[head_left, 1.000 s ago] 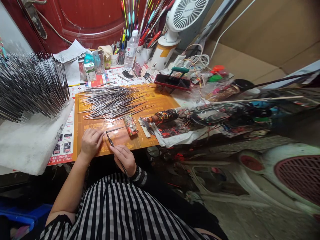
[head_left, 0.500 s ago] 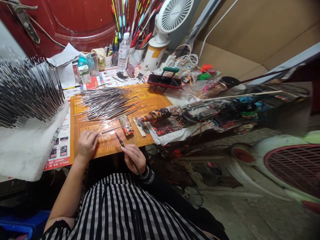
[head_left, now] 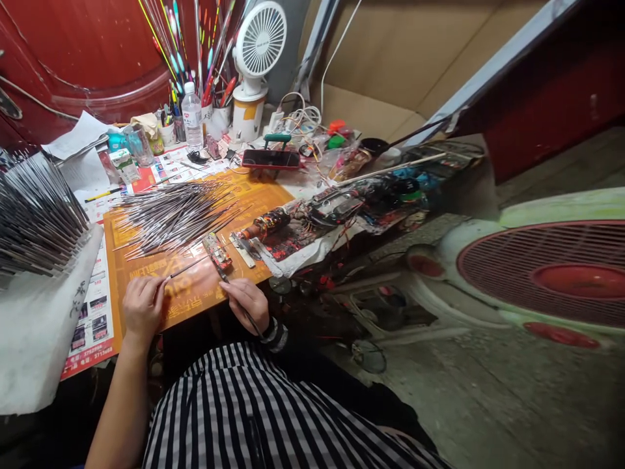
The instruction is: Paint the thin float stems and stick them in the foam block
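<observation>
Head view, left hand [head_left: 142, 303]: closing thumb and fingers on the near end of a thin dark rod [head_left: 188, 268], at the front of the orange mat [head_left: 185, 305].
Thin dark rod: slanting away to the right, pointing its far end toward a paint-smeared block [head_left: 217, 253]; not showing clearly whether touching.
Right hand [head_left: 248, 301]: gripping a slim dark brush-like tool [head_left: 224, 277] pen-fashion, working apart from the left hand.
Brush-like tool: aiming its tip at the near end of the paint-smeared block, contact not showing clearly.
Loose rods [head_left: 170, 215]: lying criss-cross in a heap on the orange mat, behind the thin dark rod.
White foam block [head_left: 39, 352]: standing at far left, bearing a dense crowd of upright rods [head_left: 39, 215].
Water bottle [head_left: 192, 118]: standing upright near a white fan [head_left: 262, 40].
</observation>
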Tool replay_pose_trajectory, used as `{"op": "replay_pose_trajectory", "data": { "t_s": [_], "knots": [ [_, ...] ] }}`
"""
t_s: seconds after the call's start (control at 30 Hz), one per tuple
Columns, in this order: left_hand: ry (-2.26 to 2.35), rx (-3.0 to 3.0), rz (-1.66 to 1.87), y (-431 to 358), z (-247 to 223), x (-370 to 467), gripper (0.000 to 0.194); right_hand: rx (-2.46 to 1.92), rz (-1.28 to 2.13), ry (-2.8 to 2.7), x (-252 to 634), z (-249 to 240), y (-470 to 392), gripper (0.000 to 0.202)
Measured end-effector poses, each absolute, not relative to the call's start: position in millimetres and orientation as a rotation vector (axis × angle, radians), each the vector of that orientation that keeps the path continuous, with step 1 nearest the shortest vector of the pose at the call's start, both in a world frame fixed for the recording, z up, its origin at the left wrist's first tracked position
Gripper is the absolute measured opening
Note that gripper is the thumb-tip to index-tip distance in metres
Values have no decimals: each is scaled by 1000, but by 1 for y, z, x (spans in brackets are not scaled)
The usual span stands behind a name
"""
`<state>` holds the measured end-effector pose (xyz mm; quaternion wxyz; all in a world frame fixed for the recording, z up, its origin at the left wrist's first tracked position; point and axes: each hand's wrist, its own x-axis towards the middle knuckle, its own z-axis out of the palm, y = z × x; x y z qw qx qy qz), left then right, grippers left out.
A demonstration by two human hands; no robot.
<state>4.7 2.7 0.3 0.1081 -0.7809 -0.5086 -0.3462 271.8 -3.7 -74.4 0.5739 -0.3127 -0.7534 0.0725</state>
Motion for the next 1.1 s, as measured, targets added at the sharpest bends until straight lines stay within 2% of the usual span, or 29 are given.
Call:
{"op": "replay_pose_trajectory", "data": {
  "t_s": [0.43, 1.1],
  "knots": [
    [-1471, -2288, -1020, 2, 5, 8, 11, -780, 154, -1784, 269, -74, -4, 54],
    [-1479, -2274, -998, 2, 7, 8, 9, -841, 123, -1754, 266, -69, -5, 53]
  ]
}}
